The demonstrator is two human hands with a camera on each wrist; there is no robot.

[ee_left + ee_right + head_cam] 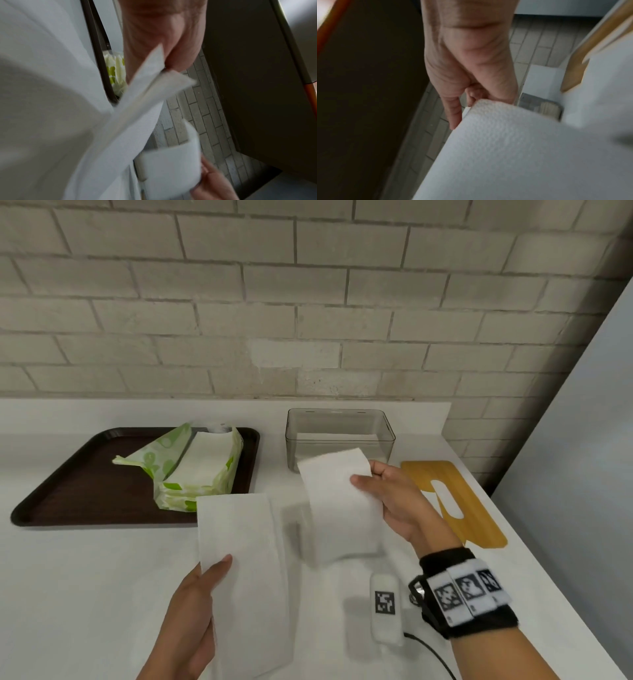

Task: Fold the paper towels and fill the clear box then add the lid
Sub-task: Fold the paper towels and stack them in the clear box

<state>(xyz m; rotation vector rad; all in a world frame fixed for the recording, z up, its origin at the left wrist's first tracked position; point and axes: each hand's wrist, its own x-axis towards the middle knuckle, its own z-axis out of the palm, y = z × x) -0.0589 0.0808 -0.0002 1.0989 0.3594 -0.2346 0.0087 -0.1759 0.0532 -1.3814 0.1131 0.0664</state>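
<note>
Nearest, the left hand (191, 611) pinches the lower edge of a long paper towel (239, 559) lying on the bench (85, 594), thumb on top. Just beyond, the right hand (394, 501) holds a folded towel (339, 501) between thumb and fingers (364, 481), lifted in front of the clear box (339, 436). The box seems to hold only a thin layer of white towels — so filling looks barely begun. The yellow lid (455, 501) lies to the right, unused, and the open green pack (191, 467) on the brown tray (68, 491) is far from empty.
</note>
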